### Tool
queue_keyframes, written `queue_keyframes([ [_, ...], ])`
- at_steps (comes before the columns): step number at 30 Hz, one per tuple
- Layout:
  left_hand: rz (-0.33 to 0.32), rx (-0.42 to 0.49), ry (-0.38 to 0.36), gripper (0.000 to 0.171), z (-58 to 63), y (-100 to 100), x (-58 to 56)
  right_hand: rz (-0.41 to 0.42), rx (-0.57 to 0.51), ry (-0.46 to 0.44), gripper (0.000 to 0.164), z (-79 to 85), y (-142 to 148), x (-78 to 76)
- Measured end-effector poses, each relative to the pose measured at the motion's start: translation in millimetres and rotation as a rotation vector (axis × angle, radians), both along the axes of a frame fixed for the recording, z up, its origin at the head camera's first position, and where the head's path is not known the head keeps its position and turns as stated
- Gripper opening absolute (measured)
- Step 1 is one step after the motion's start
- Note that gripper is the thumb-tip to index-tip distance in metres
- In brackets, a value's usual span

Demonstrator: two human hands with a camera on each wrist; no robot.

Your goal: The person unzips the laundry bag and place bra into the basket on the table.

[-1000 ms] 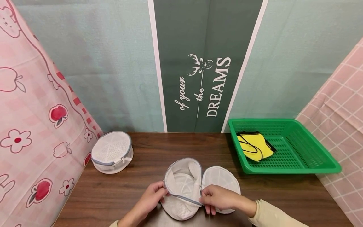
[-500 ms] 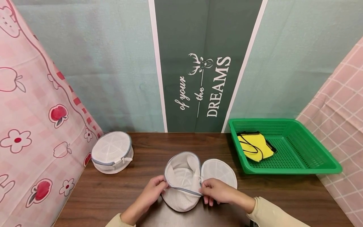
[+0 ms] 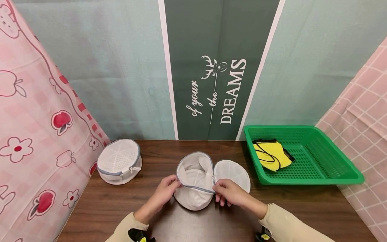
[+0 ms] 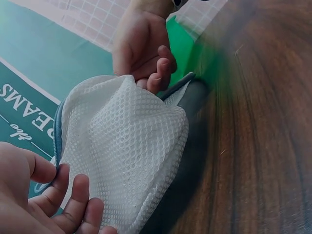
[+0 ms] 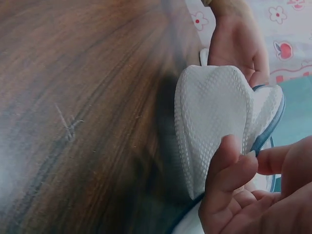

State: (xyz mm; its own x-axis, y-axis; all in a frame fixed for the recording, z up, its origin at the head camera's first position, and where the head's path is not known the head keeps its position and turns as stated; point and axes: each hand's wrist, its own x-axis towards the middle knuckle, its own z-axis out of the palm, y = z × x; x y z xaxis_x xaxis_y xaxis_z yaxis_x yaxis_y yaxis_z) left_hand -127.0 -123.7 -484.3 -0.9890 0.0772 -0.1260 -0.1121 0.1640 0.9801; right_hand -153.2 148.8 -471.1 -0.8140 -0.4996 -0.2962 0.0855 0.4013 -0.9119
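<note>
A white mesh laundry bag (image 3: 195, 198) with a grey-blue zip edge stands unzipped at the front middle of the table, its round lid (image 3: 231, 173) folded out to the right. My left hand (image 3: 165, 192) pinches the zip rim on the bag's left side between thumb and forefinger; the left wrist view shows this grip on the mesh bag (image 4: 126, 131). On the right side, my right hand (image 3: 228, 192) pinches the same rim close to the lid's hinge, and its other fingers hang below. Through the opening, the bag's inside shows only white mesh.
A second white mesh laundry bag (image 3: 119, 161), zipped round, sits at the back left. At the back right stands a green plastic basket (image 3: 314, 179) holding a folded yellow cloth item with black cord (image 3: 269, 156). Fabric hangs along the back and both sides of the wooden table (image 3: 157, 151).
Both hands have moved the open mesh bag away from the table's front edge, toward the back. Its lid has travelled along with it. Both pinches on the rim have stayed.
</note>
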Motion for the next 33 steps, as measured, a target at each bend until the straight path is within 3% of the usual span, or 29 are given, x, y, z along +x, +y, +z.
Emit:
queue_keyframes([
  [17,0.091,0.049,-0.002,0.020,6.0,4.4,-32.8,-0.140,-0.029,-0.068,0.026,7.8,-6.5,-34.4],
  [26,0.108,0.060,0.004,0.020,5.8,6.0,-54.7,-0.193,-0.052,-0.085,0.025,1.4,-10.7,-49.5],
  [33,0.115,0.028,0.015,0.023,3.3,8.0,-64.5,-0.253,-0.093,-0.120,0.022,-1.1,-11.6,-61.9],
])
